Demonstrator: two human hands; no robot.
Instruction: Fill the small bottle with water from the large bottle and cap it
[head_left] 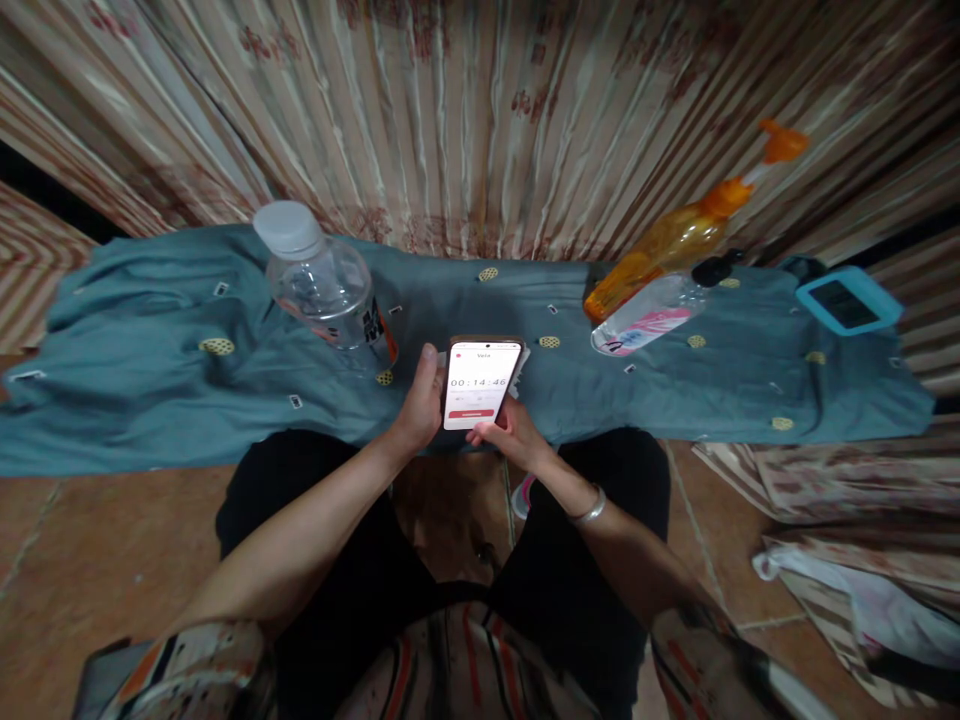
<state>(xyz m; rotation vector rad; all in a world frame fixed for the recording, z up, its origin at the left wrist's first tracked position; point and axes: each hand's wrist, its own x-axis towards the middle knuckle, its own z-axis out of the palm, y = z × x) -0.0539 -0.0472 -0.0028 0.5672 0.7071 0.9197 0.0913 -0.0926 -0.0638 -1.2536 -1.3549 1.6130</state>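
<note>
A lit smartphone is held upright-tilted toward me over the front of the cloth-covered table. Its screen shows a timer reading 00:14:46 above a red button. My left hand grips the phone's left side, thumb pointing up along the edge. At the lower right, my right hand supports the phone, its thumb at the bottom of the screen; the fingers behind are mostly hidden. Something whitish peeks out behind both phone edges, too little to name. Left of the phone stands a clear plastic bottle with a white cap.
An orange pump bottle and a clear bottle with a pink label stand on the right of the teal cloth. Farther right is a blue-framed device. Striped curtains hang behind. My knees are under the table's front edge.
</note>
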